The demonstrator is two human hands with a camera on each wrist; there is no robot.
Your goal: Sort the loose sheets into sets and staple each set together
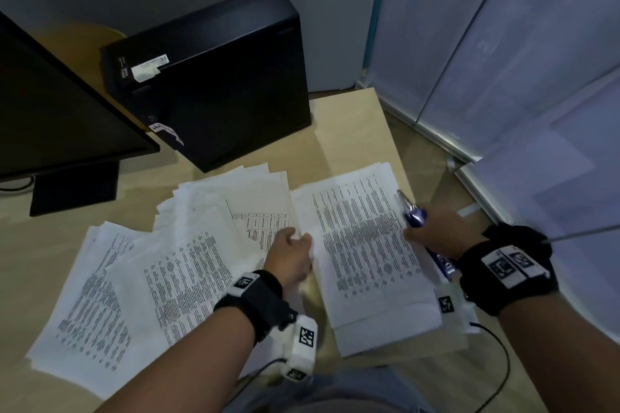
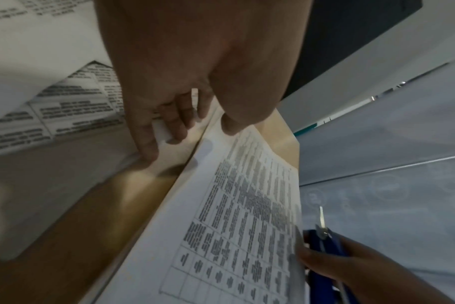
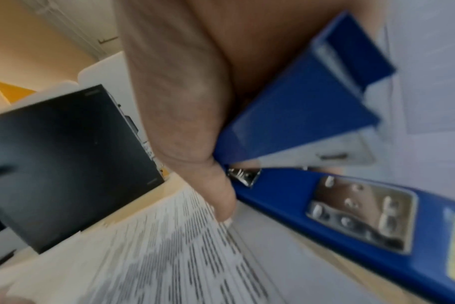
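Head view: blue stapler (image 1: pixel 415 216) in right-hand (image 1: pixel 436 233) grip, beside sheet set (image 1: pixel 362 245)

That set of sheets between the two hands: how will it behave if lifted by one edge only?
Probably floppy: the set of sheets is thin paper, held at both long edges by the left hand and right hand. Likely to fan or slip apart, since its lower edges already sit stepped and no staple shows. The blue stapler is open in the right hand.

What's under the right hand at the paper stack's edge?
The right hand grips a blue stapler, its mouth open toward the edge of the printed stack. Light wooden desk lies below. Whether paper sits inside the stapler's mouth is hidden.
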